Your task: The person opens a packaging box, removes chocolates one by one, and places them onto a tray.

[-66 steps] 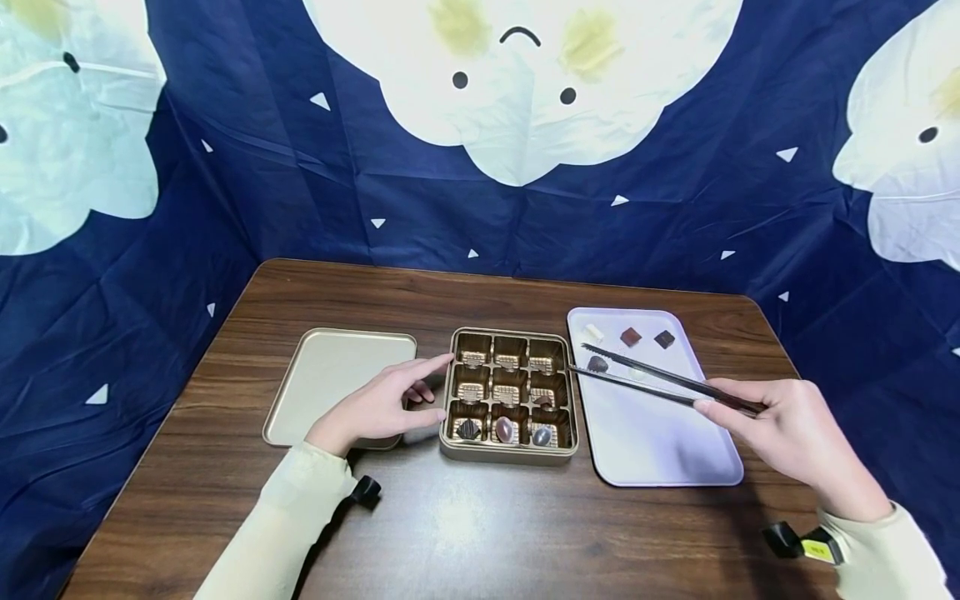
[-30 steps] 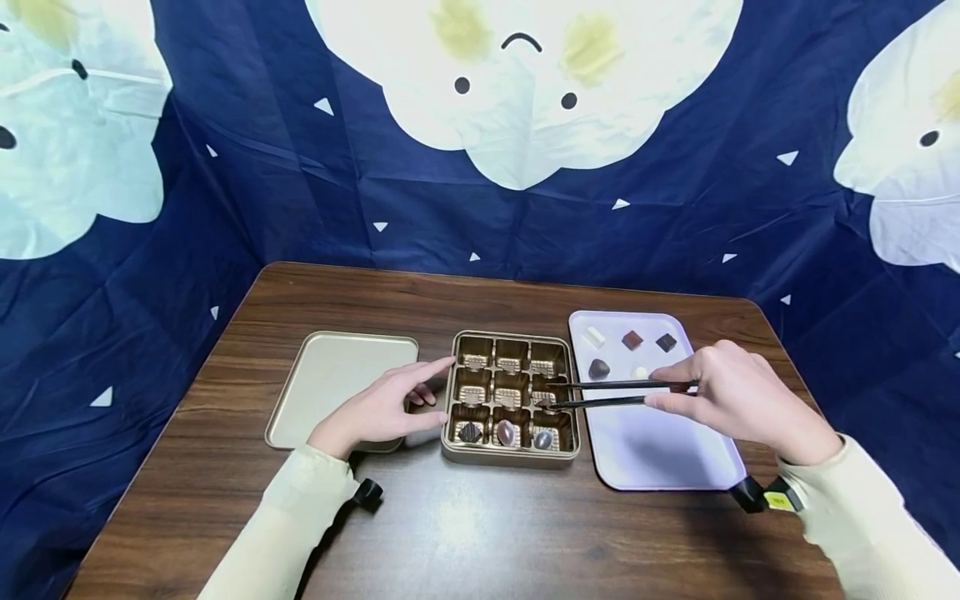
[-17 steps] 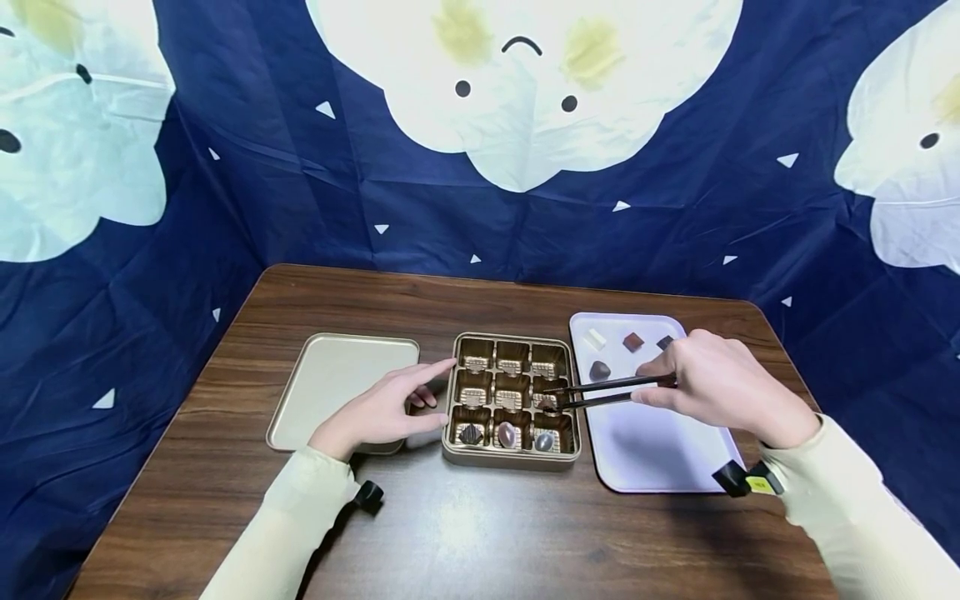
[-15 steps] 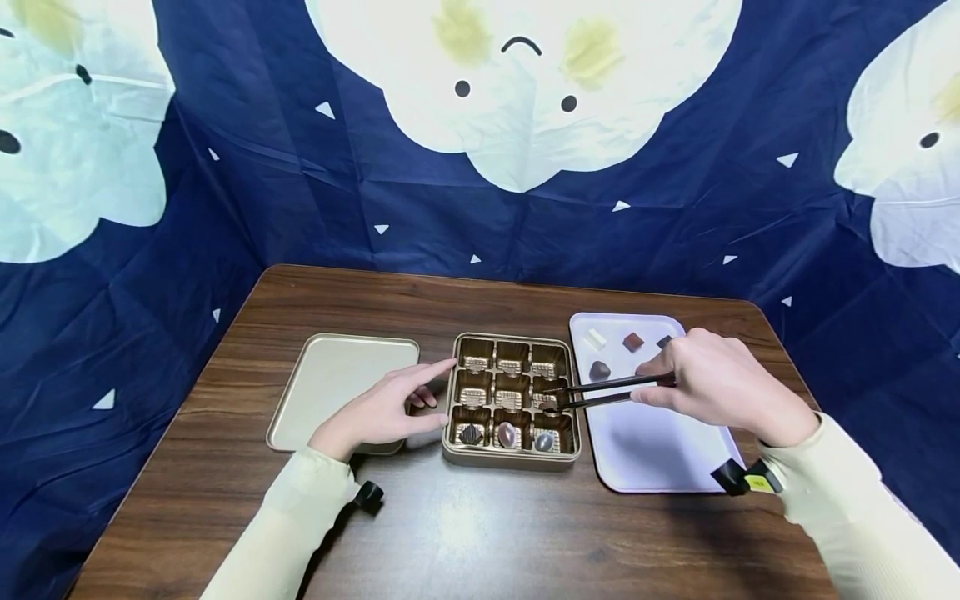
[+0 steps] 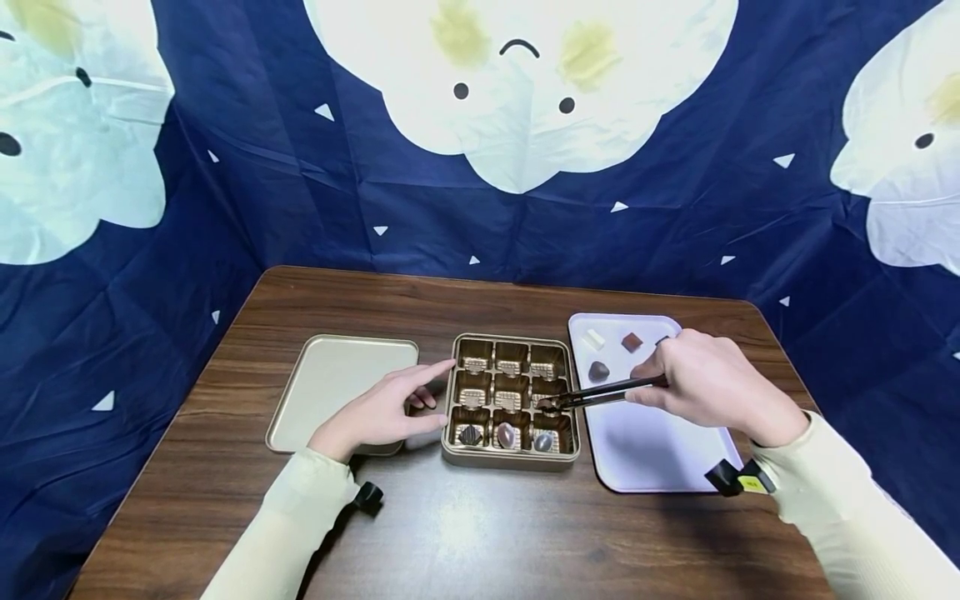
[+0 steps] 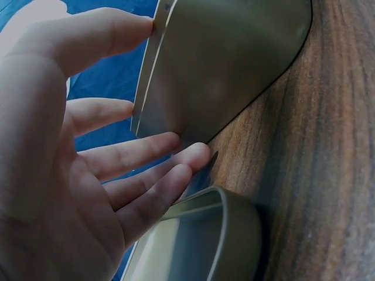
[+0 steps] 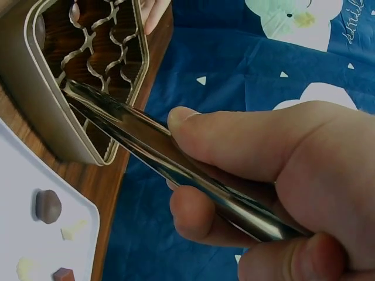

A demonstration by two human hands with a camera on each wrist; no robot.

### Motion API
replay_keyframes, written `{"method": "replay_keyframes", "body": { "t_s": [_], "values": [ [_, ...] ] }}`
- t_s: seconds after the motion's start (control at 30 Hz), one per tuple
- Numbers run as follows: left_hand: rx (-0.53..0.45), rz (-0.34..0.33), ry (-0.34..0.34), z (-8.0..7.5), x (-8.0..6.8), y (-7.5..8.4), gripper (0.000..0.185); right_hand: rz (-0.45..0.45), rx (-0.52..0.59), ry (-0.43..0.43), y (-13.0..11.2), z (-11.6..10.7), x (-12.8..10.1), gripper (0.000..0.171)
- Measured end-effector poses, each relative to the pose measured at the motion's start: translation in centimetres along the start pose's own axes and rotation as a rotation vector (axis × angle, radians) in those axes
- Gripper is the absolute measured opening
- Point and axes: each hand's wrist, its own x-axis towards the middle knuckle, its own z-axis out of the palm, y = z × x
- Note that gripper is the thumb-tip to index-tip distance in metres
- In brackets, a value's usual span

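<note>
We find the right hand (image 5: 705, 385) pinching a pair of tongs (image 5: 600, 393) between thumb and fingers, the arms squeezed nearly together. Their long axis runs almost level from the hand leftward over the white tray (image 5: 652, 454), tips pointing into the right cell of the middle row of the gold box (image 5: 510, 400); whether they have hold of a chocolate there we cannot tell. The left hand (image 5: 382, 408) lies relaxed, fingers straight against the box's left wall, apparently steadying it, and grips nothing. The lid (image 5: 333, 387) lies just beside it. We count 3 chocolates in the front row.
</note>
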Motion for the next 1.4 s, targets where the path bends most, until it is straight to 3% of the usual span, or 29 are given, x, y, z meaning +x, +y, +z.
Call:
{"method": "replay_keyframes", "body": {
  "t_s": [0.27, 0.6, 0.83, 0.97, 1.13, 1.4],
  "values": [
    [-0.002, 0.01, 0.002, 0.1, 0.0, -0.1, 0.087, 0.043, 0.077, -0.016, 0.8, 1.0, -0.7, 0.009],
    [0.0, 0.008, 0.007, 0.2, -0.1, -0.3, 0.087, 0.066, 0.133, 0.03, 1.7, 2.2, -1.4, 0.011],
    [-0.003, 0.003, 0.001, 0.1, 0.0, -0.2, 0.087, 0.078, 0.183, 0.062, 2.1, 2.9, -1.9, 0.002],
    [-0.006, -0.001, 0.0, 0.0, 0.0, -0.1, 0.088, 0.096, 0.21, 0.088, 2.2, 3.2, -2.3, 0.013],
    [-0.013, -0.004, 0.0, 0.1, 0.1, 0.0, 0.089, 0.067, 0.247, 0.144, 2.6, 3.5, -2.7, 0.022],
    [-0.009, -0.006, 0.006, 0.1, 0.1, 0.0, 0.089, 0.031, 0.287, 0.205, 3.2, 4.1, -3.3, 0.007]
  ]
}}
